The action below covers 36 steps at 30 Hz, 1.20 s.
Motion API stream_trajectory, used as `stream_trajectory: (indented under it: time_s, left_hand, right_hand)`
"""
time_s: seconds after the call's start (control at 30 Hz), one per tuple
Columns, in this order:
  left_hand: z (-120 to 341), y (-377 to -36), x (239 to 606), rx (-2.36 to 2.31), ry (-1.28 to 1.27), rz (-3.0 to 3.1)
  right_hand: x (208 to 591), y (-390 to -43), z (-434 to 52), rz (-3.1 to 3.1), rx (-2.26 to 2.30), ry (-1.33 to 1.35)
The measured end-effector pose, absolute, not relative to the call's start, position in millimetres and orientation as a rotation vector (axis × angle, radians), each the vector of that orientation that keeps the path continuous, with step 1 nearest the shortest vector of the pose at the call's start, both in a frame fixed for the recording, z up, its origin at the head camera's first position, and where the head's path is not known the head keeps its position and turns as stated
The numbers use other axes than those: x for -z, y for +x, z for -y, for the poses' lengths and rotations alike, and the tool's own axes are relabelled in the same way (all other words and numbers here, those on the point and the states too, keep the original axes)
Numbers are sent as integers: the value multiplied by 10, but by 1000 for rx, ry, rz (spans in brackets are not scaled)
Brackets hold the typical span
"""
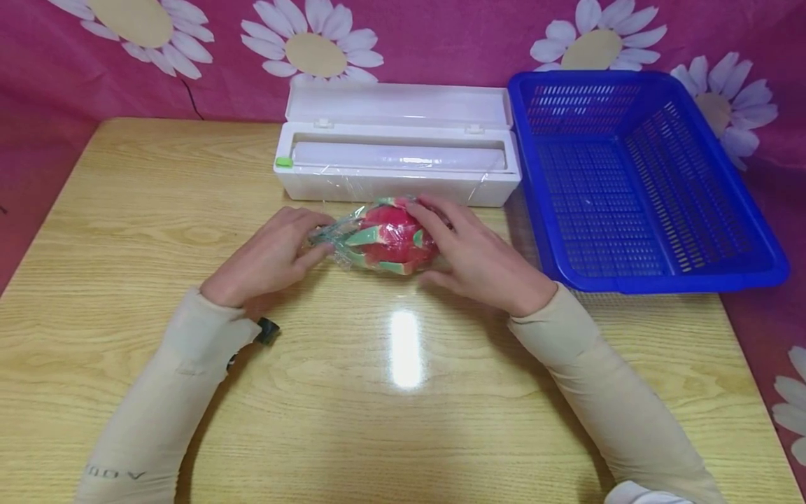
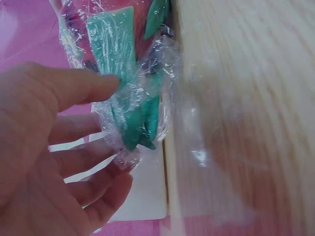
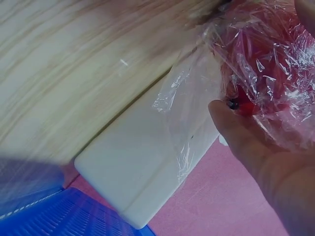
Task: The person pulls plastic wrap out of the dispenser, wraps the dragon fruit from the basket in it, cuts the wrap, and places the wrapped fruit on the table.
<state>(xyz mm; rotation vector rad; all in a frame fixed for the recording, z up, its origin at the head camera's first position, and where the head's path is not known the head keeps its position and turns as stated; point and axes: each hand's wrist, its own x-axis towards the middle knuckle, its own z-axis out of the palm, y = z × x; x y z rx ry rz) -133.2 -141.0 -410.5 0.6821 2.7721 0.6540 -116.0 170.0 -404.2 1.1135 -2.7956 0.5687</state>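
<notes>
A red dragon fruit point(image 1: 392, 239) with green scales lies on the wooden table point(image 1: 126, 210), wrapped in clear cling film. My left hand point(image 1: 277, 253) pinches the film-covered green tip point(image 2: 132, 118) at the fruit's left end. My right hand point(image 1: 469, 252) cups the fruit's right side, fingers curled over the wrapped red skin point(image 3: 266, 64). A strip of film point(image 3: 184, 118) still runs from the fruit back to the white cling-film dispenser box point(image 1: 397, 150), which stands open just behind with its roll showing.
A blue plastic basket point(image 1: 636, 178) sits at the right, beside the dispenser box point(image 3: 142, 167). A pink cloth with white daisies point(image 1: 315, 49) hangs behind the table. A small black object point(image 1: 267, 330) lies by my left sleeve.
</notes>
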Motion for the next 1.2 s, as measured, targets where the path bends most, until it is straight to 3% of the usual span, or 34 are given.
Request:
stream_trajectory:
  time_s: [0.7, 0.93, 1.2]
  left_hand:
    - [1453, -1321, 3999, -748, 710, -2742]
    - [1527, -1304, 3903, -922, 651, -2807]
    - [1571, -1381, 3913, -1236, 792, -3103]
  right_hand:
    - [4008, -1162, -1698, 2744, -551, 1106]
    - [3970, -1126, -1658, 2743, -514, 1096]
    - [3940, -1141, -1682, 2699, -509, 1095]
